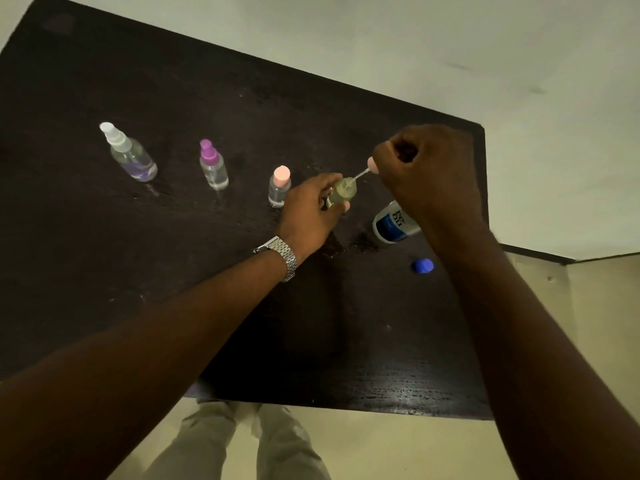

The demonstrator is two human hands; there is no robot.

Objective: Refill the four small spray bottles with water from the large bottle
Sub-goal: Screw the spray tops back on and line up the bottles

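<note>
Dark wood-grain table (242, 98) on pale floor (450, 36) — dim light, cream tiles (398, 452) nearer.

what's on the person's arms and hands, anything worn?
Both forearms are bare, with no sleeves in view and no gloves on either hand. The left hand has a silver metal link-bracelet watch at its wrist. The right hand and its wrist show nothing worn. No rings can be made out.

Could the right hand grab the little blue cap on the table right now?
Probably not yet. The right hand is busy holding the pink sprayer top, its tube still in the small bottle. The blue cap lies uncovered near that arm, so the way looks free once the hand lets go.
</note>
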